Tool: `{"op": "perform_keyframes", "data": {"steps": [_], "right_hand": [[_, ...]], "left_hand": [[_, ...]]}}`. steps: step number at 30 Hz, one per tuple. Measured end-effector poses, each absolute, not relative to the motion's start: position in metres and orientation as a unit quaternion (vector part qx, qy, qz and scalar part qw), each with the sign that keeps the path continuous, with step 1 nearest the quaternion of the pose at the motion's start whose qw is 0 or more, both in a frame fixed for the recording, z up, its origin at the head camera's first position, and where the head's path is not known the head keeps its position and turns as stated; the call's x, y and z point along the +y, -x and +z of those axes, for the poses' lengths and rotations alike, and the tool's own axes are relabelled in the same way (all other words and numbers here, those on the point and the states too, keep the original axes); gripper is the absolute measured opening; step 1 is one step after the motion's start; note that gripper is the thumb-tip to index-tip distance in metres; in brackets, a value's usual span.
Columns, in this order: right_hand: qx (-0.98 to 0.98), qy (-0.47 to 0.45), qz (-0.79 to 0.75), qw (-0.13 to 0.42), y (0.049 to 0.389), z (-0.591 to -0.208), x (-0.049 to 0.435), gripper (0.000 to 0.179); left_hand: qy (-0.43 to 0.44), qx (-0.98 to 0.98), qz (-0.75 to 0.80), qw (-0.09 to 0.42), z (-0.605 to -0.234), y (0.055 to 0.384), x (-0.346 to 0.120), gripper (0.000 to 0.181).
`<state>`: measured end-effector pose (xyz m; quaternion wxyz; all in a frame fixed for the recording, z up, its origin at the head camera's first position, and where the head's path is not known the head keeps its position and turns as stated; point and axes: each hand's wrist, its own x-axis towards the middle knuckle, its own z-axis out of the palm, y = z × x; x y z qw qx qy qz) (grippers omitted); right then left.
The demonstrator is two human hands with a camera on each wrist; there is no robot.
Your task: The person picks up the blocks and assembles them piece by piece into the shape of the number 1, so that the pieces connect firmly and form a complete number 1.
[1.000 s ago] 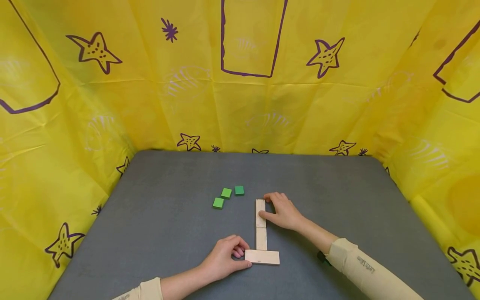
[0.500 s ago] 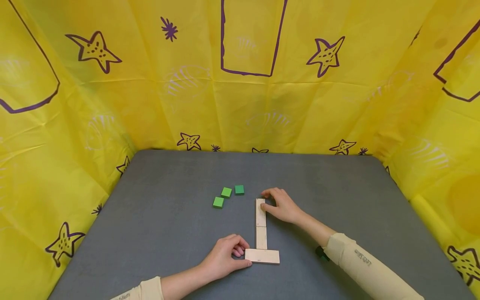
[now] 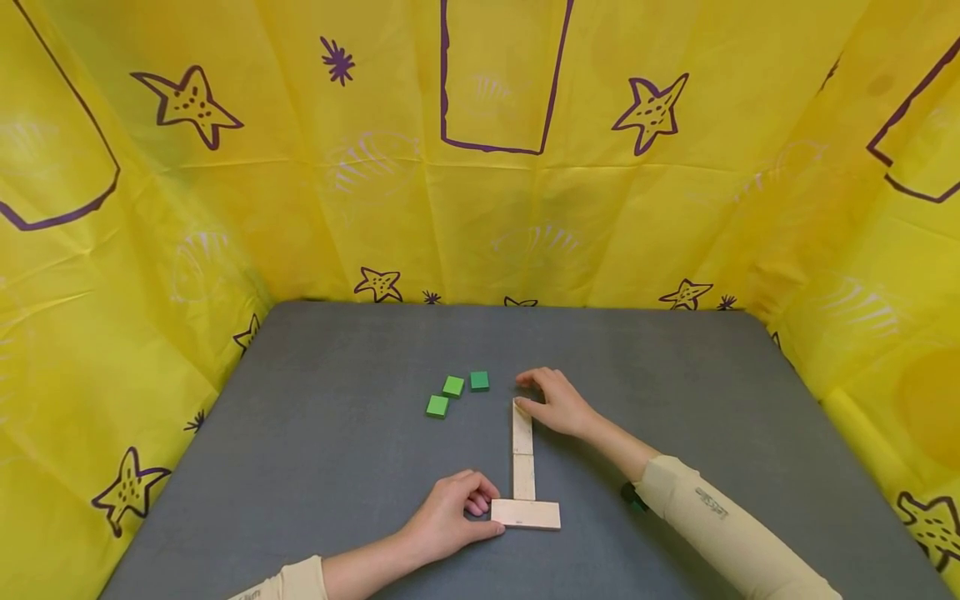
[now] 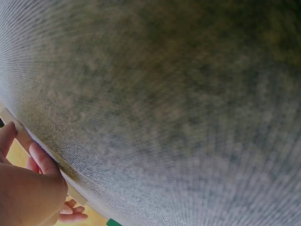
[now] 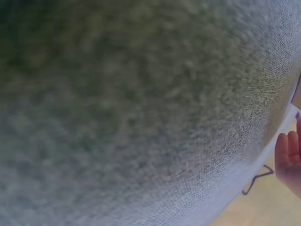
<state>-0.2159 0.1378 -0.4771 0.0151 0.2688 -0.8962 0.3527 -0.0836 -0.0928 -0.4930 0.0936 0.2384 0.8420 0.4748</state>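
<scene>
In the head view, three pale wooden blocks lie flat in an upside-down T. The crosswise wooden block (image 3: 527, 514) is nearest me; the middle wooden block (image 3: 523, 477) meets its far side, and the far wooden block (image 3: 522, 433) continues that line. My left hand (image 3: 448, 515) holds the crosswise block's left end between thumb and index finger. At the far block's top end is my right hand (image 3: 561, 403), its thumb over the end and its fingers reaching beyond, bent loosely. The left wrist view catches the left hand (image 4: 33, 190) at a block's edge.
Two light green square blocks (image 3: 437, 407) and a darker green one (image 3: 479, 382) lie left of the far block. Yellow cloth (image 3: 480, 225) printed with starfish surrounds the grey table (image 3: 337, 450) at the back and sides.
My right hand has slid away from me along the far block to its top end, its fingers shifting slightly left. The left hand and the blocks have stayed put.
</scene>
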Motion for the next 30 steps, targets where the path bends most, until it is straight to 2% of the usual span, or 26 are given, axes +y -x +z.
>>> {"op": "perform_keyframes", "data": {"steps": [30], "right_hand": [[-0.889, -0.289, 0.353, -0.028, 0.252, -0.483, 0.113, 0.043]], "left_hand": [[-0.233, 0.845, 0.470, 0.103, -0.492, 0.084, -0.092, 0.030]]}}
